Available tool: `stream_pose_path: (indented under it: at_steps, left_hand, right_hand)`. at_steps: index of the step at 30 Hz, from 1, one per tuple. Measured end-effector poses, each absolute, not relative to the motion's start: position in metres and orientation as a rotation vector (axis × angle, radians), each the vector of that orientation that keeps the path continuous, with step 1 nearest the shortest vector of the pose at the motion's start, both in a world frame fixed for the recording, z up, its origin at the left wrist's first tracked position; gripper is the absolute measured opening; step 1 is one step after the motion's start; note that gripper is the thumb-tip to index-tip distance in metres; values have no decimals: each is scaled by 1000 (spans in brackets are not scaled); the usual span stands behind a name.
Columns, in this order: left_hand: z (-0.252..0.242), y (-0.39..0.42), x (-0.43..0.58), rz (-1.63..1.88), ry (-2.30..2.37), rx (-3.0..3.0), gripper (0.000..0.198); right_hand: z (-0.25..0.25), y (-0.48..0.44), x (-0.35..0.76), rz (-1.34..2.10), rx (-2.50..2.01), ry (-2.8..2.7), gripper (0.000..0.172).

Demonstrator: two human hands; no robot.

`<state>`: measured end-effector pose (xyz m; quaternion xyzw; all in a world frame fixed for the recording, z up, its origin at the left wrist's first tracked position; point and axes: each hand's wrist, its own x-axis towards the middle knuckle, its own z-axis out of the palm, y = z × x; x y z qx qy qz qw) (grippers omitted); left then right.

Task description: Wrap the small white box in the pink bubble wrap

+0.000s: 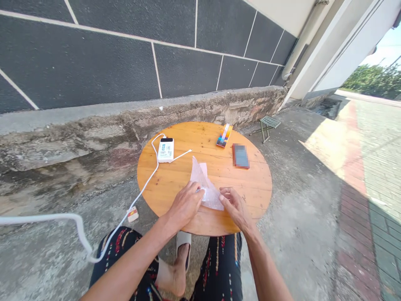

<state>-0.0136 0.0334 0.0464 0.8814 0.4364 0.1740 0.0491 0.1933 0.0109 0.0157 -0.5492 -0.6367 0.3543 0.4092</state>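
Note:
A thin clear plastic bag (205, 184) with something pale inside lies on the near half of a round wooden table (250, 188). My left hand (185, 205) pinches the bag's near left edge, fingers curled on the plastic. My right hand (234, 205) rests at the bag's right corner, fingers bent and touching the film. The bag's far end stands up a little off the wood.
A white power bank (166, 149) with a white cable (140, 194) lies at the table's left. A colourful small box (224, 135) and a dark phone (240, 156) lie at the far right. A small stool (268, 124) stands behind, beside a concrete ledge (94, 133).

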Motion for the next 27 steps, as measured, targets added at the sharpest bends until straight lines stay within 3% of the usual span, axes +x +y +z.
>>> stream_pose_path:
  at_steps: [11, 16, 27]
  left_hand:
    - [45, 33, -12, 485, 1333, 2741, 18]
    - [47, 31, -13, 489, 1329, 2742, 17]
    - [51, 32, -12, 453, 1327, 2733, 19]
  right_hand:
    - [39, 55, 181, 702, -1441, -2162, 36]
    - [27, 44, 195, 729, -1635, -2046, 24]
    - [7, 40, 176, 559, -1765, -1764, 19]
